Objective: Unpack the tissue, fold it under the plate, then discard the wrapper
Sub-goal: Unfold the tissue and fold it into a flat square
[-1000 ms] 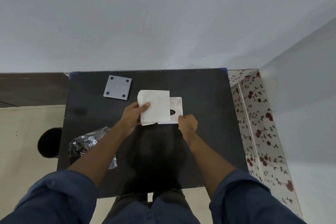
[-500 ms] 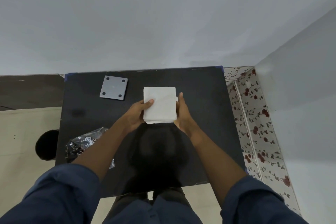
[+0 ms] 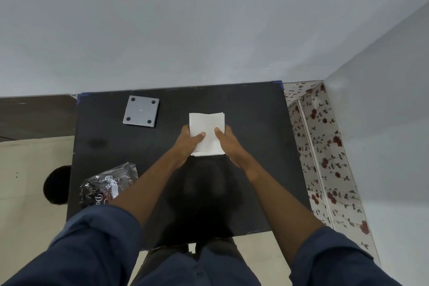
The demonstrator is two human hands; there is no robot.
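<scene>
A folded white tissue (image 3: pixel 207 126) lies in the middle of the black table (image 3: pixel 255 146). My left hand (image 3: pixel 189 141) grips its left edge, thumb on top. My right hand (image 3: pixel 228 141) grips its right edge the same way. A square grey plate (image 3: pixel 141 111) with dark dots at its corners rests upside down at the back left of the table, apart from both hands. The crumpled clear wrapper (image 3: pixel 109 184) with dark print lies near the table's front left edge, partly hidden by my left forearm.
A grey wall runs behind and to the right of the table. A floral-patterned strip (image 3: pixel 325 158) borders the table's right side. A dark round object (image 3: pixel 56 184) sits on the floor left of the table.
The tissue was half open a second ago. My right hand folded its right part over, and both hands now hold the folded stack by its sides, thumbs on top.
</scene>
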